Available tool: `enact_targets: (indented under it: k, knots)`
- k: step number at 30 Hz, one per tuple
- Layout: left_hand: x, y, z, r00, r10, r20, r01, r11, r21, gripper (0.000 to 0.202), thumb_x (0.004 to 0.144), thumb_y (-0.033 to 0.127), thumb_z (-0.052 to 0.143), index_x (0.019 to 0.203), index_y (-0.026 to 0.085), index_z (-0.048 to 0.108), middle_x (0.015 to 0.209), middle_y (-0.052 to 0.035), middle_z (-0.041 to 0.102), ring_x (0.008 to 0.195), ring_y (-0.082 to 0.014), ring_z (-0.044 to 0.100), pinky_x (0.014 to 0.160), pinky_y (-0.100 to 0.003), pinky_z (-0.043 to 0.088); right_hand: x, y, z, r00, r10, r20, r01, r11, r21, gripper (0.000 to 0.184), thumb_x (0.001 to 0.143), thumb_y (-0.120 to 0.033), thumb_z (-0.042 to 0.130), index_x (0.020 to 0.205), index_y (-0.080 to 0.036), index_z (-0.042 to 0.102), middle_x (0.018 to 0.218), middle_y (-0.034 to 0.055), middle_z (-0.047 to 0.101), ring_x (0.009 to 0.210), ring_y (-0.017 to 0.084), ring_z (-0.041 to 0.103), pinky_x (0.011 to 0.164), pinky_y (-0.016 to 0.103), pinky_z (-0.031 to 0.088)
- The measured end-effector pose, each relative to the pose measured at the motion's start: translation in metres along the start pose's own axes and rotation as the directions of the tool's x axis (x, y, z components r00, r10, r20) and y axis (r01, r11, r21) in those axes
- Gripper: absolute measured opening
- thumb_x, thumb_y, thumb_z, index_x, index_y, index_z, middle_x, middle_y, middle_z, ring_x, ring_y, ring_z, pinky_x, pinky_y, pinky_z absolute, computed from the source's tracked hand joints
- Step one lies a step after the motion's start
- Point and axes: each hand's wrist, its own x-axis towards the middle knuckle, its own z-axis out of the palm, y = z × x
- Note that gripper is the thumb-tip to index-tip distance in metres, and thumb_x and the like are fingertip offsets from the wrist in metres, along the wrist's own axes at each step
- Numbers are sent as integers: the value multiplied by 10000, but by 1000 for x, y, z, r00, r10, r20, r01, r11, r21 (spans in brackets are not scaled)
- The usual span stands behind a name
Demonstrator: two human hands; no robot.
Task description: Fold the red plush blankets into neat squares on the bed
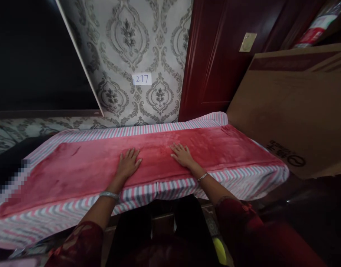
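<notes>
A red plush cloth point(84, 167) lies spread along a narrow surface covered with a pink, grey and white striped cloth point(159, 189). My left hand point(128, 163) rests flat on the red cloth near its front edge, fingers stretched out and holding nothing. My right hand point(183, 155) lies flat on the same cloth a little to the right, fingers also spread. Each wrist carries a bracelet.
A large cardboard box point(292, 107) leans at the right end of the surface. Behind stands patterned wallpaper with a paper label reading 277 point(141, 78), a dark red door point(220, 55) and a dark screen point(33, 55) at left. Dark furniture sits below.
</notes>
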Motion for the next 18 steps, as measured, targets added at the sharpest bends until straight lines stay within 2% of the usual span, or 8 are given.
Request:
enact_targets:
  k: [4, 7, 10, 12, 14, 18]
  knots:
    - [2, 0, 0, 1000, 6, -24, -6, 1000, 8, 598, 1029, 393, 351, 1587, 182, 382, 1664, -149, 341, 1555, -315, 280, 1235, -620, 224, -16, 75, -8, 975, 224, 2, -224, 973, -48, 597, 1065, -489, 286, 1633, -306, 291, 1723, 58, 196, 1579, 301, 181, 1222, 634, 198]
    - [3, -1, 0, 1000, 8, -22, -8, 1000, 5, 600, 1027, 392, 343, 1584, 172, 385, 1668, -151, 330, 1551, -323, 287, 1224, -642, 232, -40, 134, -14, 925, 380, -10, -379, 922, -77, 598, 1061, -480, 254, 1639, -323, 266, 1726, 52, 189, 1573, 301, 200, 1199, 660, 238]
    - [5, -1, 0, 1000, 2, -3, -2, 1000, 8, 606, 1029, 396, 332, 1587, 163, 374, 1674, -145, 317, 1553, -321, 281, 1228, -641, 218, -67, 182, -18, 863, 505, -28, -506, 859, -84, 598, 1056, -474, 235, 1633, -326, 281, 1720, 55, 222, 1561, 308, 233, 1175, 671, 279]
    - [5, -1, 0, 1000, -6, 0, 6, 1000, 20, 602, 1031, 388, 323, 1583, 157, 381, 1674, -141, 319, 1555, -316, 277, 1235, -632, 208, -83, 201, -21, 828, 560, -29, -560, 825, -82, 601, 1054, -470, 234, 1630, -309, 298, 1718, 60, 230, 1560, 308, 234, 1178, 662, 280]
    - [6, -1, -1, 1000, -5, -8, 5, 999, 31, 599, 1029, 375, 317, 1580, 152, 387, 1671, -145, 324, 1556, -316, 274, 1233, -631, 209, -93, 211, -25, 799, 600, -27, -600, 796, -74, 602, 1053, -457, 235, 1627, -289, 311, 1718, 68, 227, 1561, 313, 232, 1184, 658, 267]
    - [8, -2, -1, 1000, 3, -6, -3, 999, 35, 606, 1024, 369, 295, 1585, 156, 379, 1662, -151, 345, 1548, -324, 287, 1216, -638, 242, -97, 204, -35, 752, 657, -43, -659, 750, -57, 606, 1056, -448, 228, 1623, -258, 329, 1703, 122, 257, 1548, 351, 258, 1168, 693, 257]
